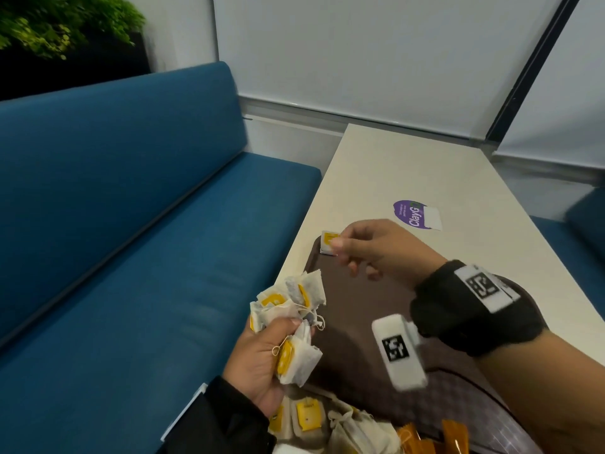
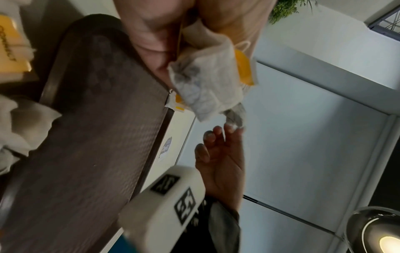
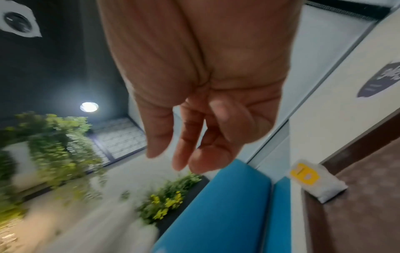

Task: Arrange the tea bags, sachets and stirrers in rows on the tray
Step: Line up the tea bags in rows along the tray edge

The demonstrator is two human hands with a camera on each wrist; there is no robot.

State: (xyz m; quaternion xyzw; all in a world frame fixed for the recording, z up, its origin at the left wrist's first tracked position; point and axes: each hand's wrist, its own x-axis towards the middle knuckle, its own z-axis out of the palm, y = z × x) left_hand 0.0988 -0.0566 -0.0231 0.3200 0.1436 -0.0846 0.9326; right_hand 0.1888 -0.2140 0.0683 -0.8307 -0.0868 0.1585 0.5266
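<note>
A: Left hand [image 1: 258, 358]?

B: Fingers curled round a bunch of tea bags [image 1: 288, 309], white with yellow tags, strings dangling. Held above the tray's [image 1: 357, 309] near-left edge.

A: Right hand [image 1: 373, 250]?

B: Over the tray's far-left corner. From the head view its fingertips meet 1 tea bag [image 1: 328, 243] there. The right wrist view shows fingers loosely extended, nothing between them, and that bag lying on the corner rim apart from the hand. Looks released; relaxed and holding nothing.

A: Remaining stock?

B: Loose tea bags [image 1: 307, 417] and orange sachets [image 1: 453, 432] heaped at the tray's near end. Brown tray sits on a pale table [image 1: 393, 165], purple sticker [image 1: 412, 213] beyond it.
</note>
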